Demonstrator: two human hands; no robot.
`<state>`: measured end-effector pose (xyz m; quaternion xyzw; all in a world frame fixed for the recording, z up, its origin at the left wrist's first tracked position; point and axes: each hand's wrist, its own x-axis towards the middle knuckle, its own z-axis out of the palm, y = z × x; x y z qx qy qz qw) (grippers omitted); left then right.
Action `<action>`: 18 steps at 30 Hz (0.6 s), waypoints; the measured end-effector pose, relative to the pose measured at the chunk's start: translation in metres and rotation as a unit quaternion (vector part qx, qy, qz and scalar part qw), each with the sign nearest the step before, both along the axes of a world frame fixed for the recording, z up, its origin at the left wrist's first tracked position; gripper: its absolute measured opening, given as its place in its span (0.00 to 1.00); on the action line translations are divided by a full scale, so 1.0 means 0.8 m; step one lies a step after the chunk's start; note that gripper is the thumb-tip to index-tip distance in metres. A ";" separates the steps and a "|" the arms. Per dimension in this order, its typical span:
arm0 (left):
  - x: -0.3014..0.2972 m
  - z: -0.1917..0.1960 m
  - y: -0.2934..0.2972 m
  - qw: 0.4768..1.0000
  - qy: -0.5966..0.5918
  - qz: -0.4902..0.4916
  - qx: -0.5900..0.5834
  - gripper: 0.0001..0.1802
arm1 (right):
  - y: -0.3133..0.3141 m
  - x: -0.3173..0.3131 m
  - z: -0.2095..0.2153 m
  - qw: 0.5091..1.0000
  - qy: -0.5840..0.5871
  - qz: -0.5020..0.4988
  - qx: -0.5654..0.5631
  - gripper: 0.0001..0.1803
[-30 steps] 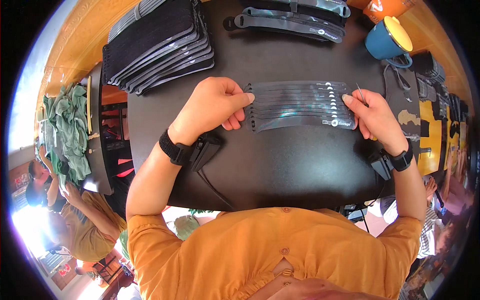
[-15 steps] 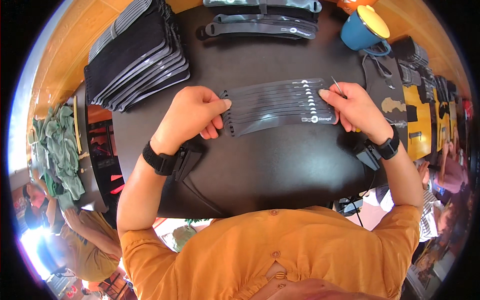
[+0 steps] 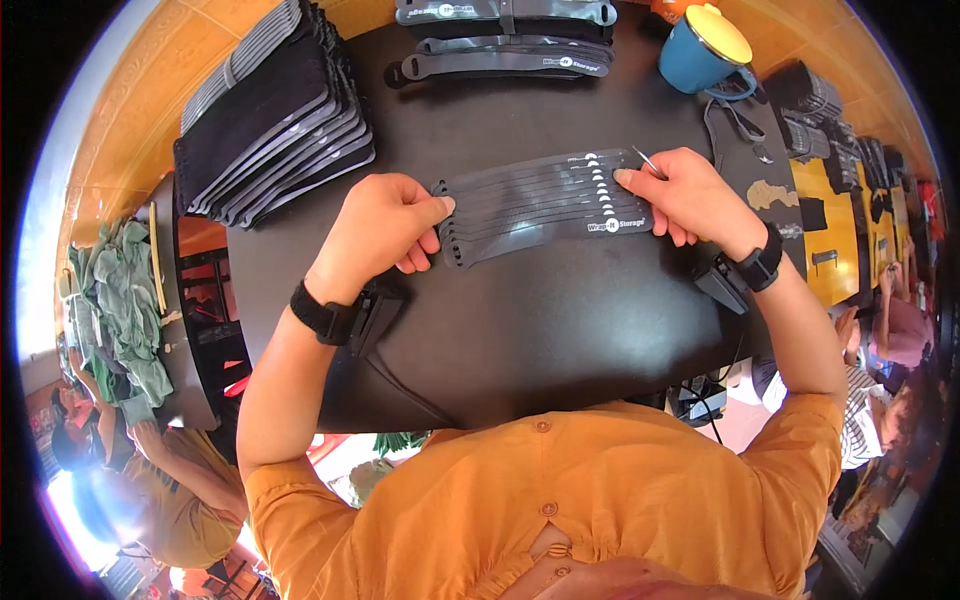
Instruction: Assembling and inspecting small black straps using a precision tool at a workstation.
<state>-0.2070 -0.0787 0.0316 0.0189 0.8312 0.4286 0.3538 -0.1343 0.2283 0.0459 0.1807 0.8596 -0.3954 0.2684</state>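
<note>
Between my hands stretches a fanned row of dark grey straps [image 3: 530, 210] with white print near the right end and slotted holes at the left end. My left hand [image 3: 395, 222] pinches the slotted end between thumb and fingers. At the printed end, my right hand [image 3: 692, 203] closes thumb and fingers on the straps. A thin pointed metal tool [image 3: 646, 160] pokes out of the right hand; its handle is hidden in the palm. The straps are held just over or on the dark table; which, I cannot tell.
A tall stack of black and grey straps [image 3: 275, 125] stands at the far left. Banded strap bundles [image 3: 505, 65] lie at the back. A blue mug with a yellow lid [image 3: 700, 55] and a looped cord [image 3: 735, 125] are at far right. Green cloth [image 3: 120, 310] and other people are beyond.
My right hand and the printed end of the straps have shifted slightly left and up in view. Both hands keep their grip. The surroundings shift a little with the view.
</note>
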 end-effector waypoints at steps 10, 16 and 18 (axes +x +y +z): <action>0.028 -0.012 0.050 0.829 0.513 -0.212 -0.066 0.20 | 0.000 0.021 0.007 0.977 0.165 0.025 0.131 0.22; 0.008 -0.018 0.110 0.849 0.441 -0.244 -0.157 0.26 | -0.011 0.036 -0.011 0.951 0.252 0.063 0.166 0.20; -0.004 -0.015 0.115 0.866 0.407 -0.252 -0.144 0.26 | -0.014 0.040 -0.015 0.940 0.276 0.071 0.187 0.22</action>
